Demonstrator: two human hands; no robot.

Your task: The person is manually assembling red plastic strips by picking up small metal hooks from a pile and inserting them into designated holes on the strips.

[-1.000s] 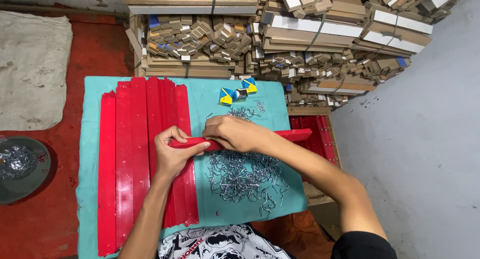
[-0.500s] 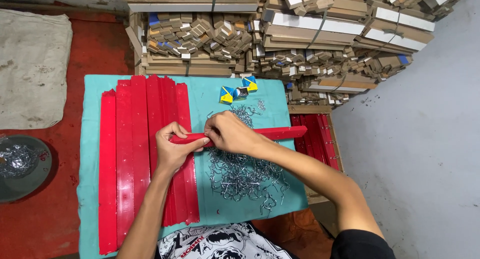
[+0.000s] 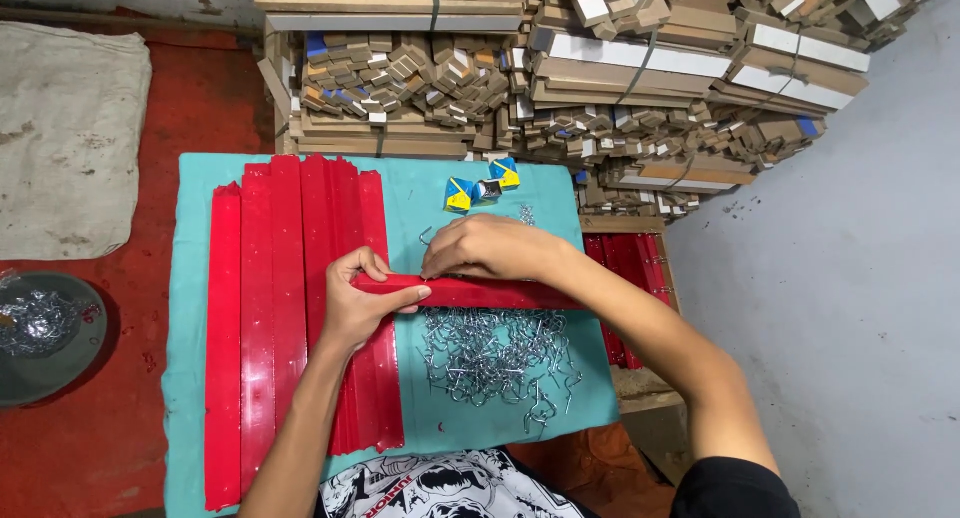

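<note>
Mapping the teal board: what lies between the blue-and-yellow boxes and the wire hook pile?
In the head view, the right hand and the red plastic strip it presses.

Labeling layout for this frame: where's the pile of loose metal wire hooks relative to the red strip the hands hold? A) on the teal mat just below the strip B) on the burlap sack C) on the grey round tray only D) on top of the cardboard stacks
A: the pile of metal wire hooks lies on the teal mat, right under the red strip held crosswise by the left hand and right hand.

Two small blue-and-yellow boxes [image 3: 480, 186] at teal mat's [image 3: 190, 278] far edge, strapped cardboard bundles [image 3: 640, 58] stacked behind
</note>
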